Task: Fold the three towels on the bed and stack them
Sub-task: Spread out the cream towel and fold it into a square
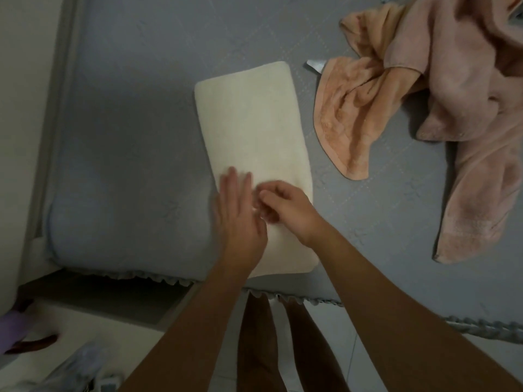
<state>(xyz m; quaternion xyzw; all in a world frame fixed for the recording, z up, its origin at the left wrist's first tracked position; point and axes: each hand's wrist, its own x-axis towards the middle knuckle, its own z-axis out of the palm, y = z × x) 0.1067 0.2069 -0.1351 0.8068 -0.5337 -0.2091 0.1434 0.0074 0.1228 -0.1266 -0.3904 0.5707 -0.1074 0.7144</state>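
two hands and three towels show. nearest, the left hand [239,213] lies flat and released, fingers straight, on the near half of the cream towel [252,131]; the right hand [285,210] sits beside it with fingers curled over the same cloth (blurred, so i cannot tell whether it pinches anything). the cream towel is a long smooth folded strip, its near end at the scalloped front edge of the grey bed [127,137], running away from it. bare bedcover lies open to its left. farther right, the orange towel [353,114] is crumpled, touching the rumpled pink towel [467,108] beyond it.
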